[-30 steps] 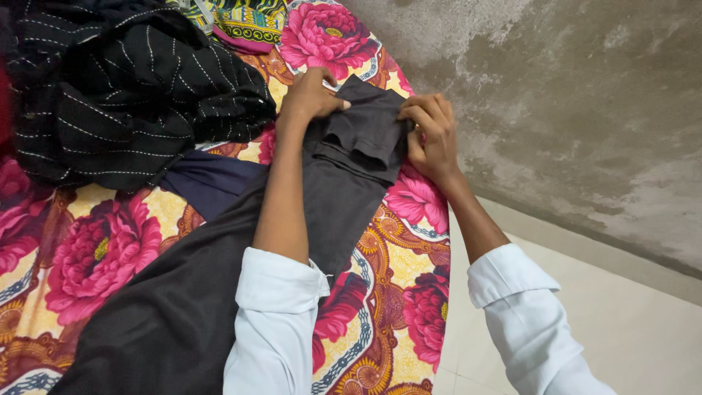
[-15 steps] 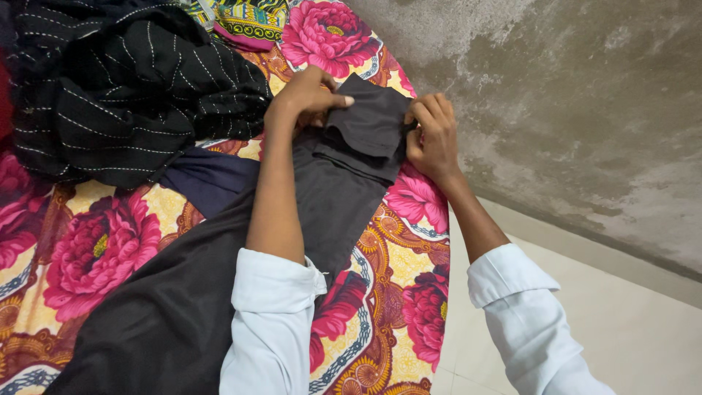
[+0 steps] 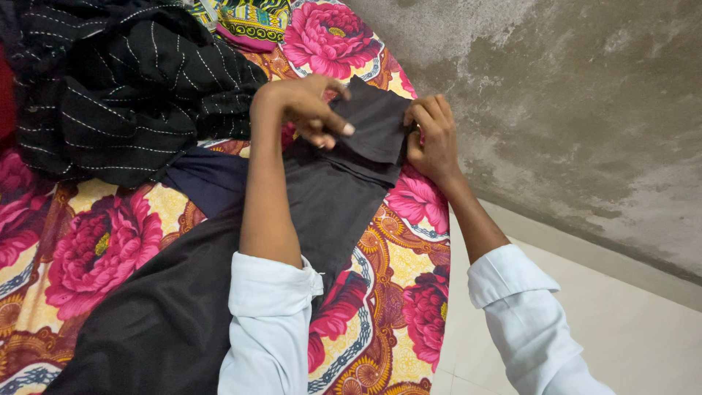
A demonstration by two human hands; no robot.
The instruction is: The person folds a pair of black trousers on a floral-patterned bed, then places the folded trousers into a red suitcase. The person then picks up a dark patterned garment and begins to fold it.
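Observation:
A dark grey garment lies along a bed covered by a floral sheet with big pink flowers. Its far end is folded back into a small flap. My left hand rests bent over the flap's left side, fingers curled on the cloth. My right hand pinches the flap's right edge near the bed's side. Both arms wear rolled-up white sleeves.
A black garment with thin white stripes is heaped at the upper left. A navy cloth lies under the grey one. A bright patterned fabric sits at the top. A rough grey wall and pale floor tiles are to the right.
My left hand has shifted from pressing flat on the flap's top corner to a bent wrist with fingers curled lower on the flap. My right hand has stayed at the flap's right edge.

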